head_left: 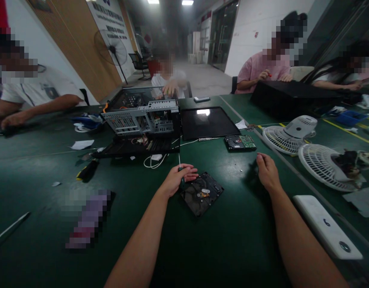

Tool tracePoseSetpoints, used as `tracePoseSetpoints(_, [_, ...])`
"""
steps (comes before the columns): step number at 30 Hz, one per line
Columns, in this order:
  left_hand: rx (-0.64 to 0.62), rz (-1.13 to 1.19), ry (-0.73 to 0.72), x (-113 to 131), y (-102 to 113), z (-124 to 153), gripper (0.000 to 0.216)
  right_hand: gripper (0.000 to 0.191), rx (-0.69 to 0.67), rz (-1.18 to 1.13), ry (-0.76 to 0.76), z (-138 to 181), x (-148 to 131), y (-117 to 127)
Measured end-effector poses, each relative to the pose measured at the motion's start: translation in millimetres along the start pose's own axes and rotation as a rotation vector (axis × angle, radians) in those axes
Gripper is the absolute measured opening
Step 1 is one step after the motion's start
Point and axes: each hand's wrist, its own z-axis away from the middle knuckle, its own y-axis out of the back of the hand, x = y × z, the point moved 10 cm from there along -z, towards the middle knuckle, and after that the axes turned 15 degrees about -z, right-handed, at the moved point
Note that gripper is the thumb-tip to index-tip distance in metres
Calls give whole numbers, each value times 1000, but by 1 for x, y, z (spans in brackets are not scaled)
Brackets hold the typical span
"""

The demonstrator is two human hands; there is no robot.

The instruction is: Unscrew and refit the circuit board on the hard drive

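Note:
A black hard drive (201,193) lies face down on the green table (226,240) right in front of me. My left hand (179,179) is closed around a screwdriver (180,163) with a thin shaft, resting at the drive's far left corner. My right hand (267,171) lies knuckles up on the table to the right of the drive, fingers curled; whether anything is under them is hidden.
An opened computer case (142,118) stands behind, with a black side panel (207,122) and a second drive (240,142) beside it. Two small white fans (288,136) sit right, a white phone (327,226) near my right forearm. Other people work around the table.

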Motion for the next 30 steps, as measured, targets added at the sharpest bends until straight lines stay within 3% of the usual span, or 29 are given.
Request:
tracePoseSetpoints(18, [-25, 28, -34, -2, 1, -3, 21, 53, -200, -224, -20, 31, -29, -52])
tracePoseSetpoints(25, [-22, 24, -36, -2, 1, -4, 19, 52, 110, -391, -35, 34, -31, -17])
tracePoseSetpoints(28, [-43, 33, -47, 2, 0, -2, 20, 47, 98, -526, -93, 40, -29, -16])
tracePoseSetpoints(30, [-82, 30, -61, 6, -1, 1, 23, 45, 12, -616, -151, 46, -29, -28])
